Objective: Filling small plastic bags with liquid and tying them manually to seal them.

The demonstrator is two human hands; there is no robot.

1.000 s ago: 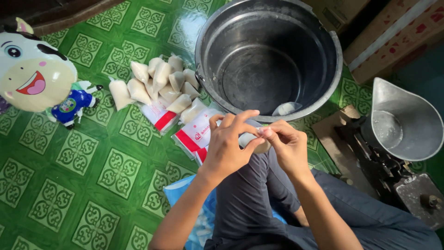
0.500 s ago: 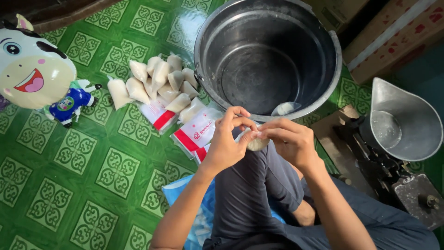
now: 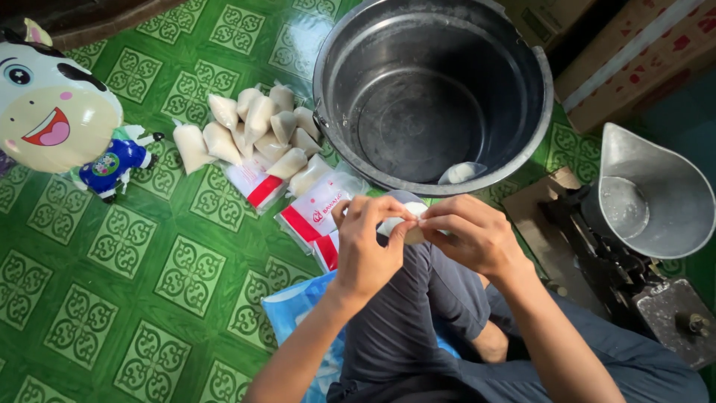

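Both hands, left hand (image 3: pixel 369 250) and right hand (image 3: pixel 470 235), pinch small white pouch (image 3: pixel 399 224); filled pouches (image 3: pixel 257 130) piled far left; one pouch (image 3: pixel 461 172) in bucket (image 3: pixel 432 89).

Bright warm daylight from upper left; glare on green floor (image 3: pixel 134 246); right side shadowed; sharp focus; slight edge distortion

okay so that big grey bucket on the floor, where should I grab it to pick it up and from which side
Probably by the rim. The grey bucket stands upright and open, so a hand can hook over the rim from above. The near side is crowded by both hands and the small pouches alongside; the far rim looks easier. Whether it has a handle is unclear.
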